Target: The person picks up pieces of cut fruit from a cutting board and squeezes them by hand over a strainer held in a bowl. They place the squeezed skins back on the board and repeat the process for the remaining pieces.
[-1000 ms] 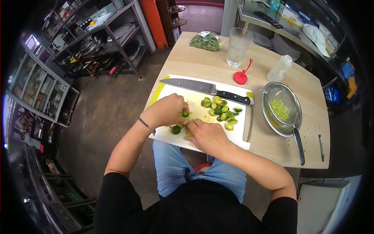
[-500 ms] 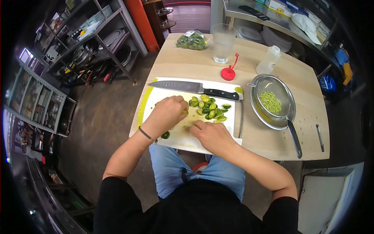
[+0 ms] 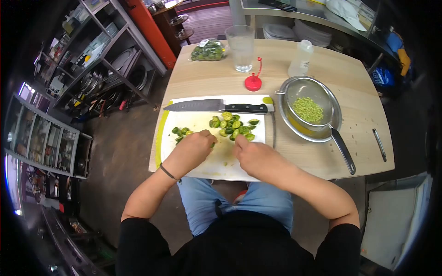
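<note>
My left hand (image 3: pixel 192 148) is over the cutting board (image 3: pixel 184 117), fingers curled round a small green lime half that shows at the fingertips. To its left lies a small group of lime pieces (image 3: pixel 180 132), partly hidden by the hand. My right hand (image 3: pixel 258 158) has its fingers pinched together at the near edge of the main pile of cut limes (image 3: pixel 230 125). Whatever its fingertips grip is hidden. Behind the pile, a chef's knife (image 3: pixel 202 106) with a black handle lies flat across the board, blade to the left.
Right of the board, a strainer (image 3: pixel 317 95) holding pale green seeds rests on a metal bowl (image 3: pixel 339 120). At the back are a bag of limes (image 3: pixel 208 51), a clear pitcher (image 3: pixel 240 48), a red squeeze cap (image 3: pixel 253 83) and a bottle (image 3: pixel 300 60). A pen (image 3: pixel 379 145) lies far right.
My left hand has moved down off the left lime pieces, the green half still in its fingers. My right hand has come up to the main pile. The camera view has shifted.
</note>
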The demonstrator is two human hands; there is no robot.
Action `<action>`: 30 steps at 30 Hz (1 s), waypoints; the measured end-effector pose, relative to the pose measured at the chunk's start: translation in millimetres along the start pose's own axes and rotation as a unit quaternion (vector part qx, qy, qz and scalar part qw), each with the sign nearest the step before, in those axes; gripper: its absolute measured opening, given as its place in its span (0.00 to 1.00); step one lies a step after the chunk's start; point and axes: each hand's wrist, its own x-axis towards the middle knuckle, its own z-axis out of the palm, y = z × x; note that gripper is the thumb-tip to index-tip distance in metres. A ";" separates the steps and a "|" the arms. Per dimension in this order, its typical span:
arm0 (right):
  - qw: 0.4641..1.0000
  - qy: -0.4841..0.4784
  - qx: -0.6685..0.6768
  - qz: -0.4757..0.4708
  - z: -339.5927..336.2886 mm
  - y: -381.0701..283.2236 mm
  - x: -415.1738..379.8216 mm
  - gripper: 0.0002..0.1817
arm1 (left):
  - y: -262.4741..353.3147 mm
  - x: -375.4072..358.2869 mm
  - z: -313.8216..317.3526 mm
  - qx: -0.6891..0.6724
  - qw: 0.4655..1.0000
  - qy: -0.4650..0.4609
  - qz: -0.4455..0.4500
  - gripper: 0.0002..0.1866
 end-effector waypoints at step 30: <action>0.980 0.100 -0.107 0.133 -122.1 167.8 -72.2 0.04 | 119.4 234.3 14.4 -0.053 0.962 0.165 0.210 0.07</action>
